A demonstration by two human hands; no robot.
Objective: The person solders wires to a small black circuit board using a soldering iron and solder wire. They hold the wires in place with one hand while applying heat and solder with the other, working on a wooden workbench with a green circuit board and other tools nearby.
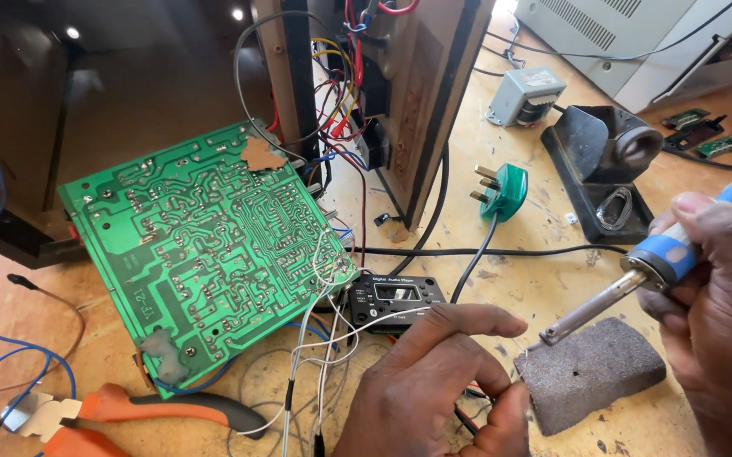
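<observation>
Soldering iron [637,283] sits in my right hand [717,296], fingers wrapped tight around the blue handle at the right edge of view. Long axis runs diagonal: handle up and right, metal shaft down and left. Tip points lower left and rests at the top left corner of the grey-brown cleaning block [590,372] on the wooden bench [535,288].

Left hand [438,385] is low centre, just left of the block. Thumb and forefinger pinched together near the tip; I think a thin wire is between them, too fine to confirm. White leads [324,338] run from under that hand up to the board's edge.

Green circuit board [201,245] lies solder side up, tilted, left of centre, long edge running lower left to upper right. Small black audio module [396,296] is just beside its lower right corner, above my left hand.

Wooden cabinet [421,93] stands open behind the board; inside I see a bundle of red, yellow, black and blue wires [345,101]. Can't tell what else is in it.

Green mains plug [501,190] lies on the bench right of the cabinet, pins pointing left. Black iron stand [607,165] is beyond it, a coil of solder wire resting in its tray. Small transformer [525,95] further back. Orange-handled pliers [129,415] lower left, jaws pointing left.
</observation>
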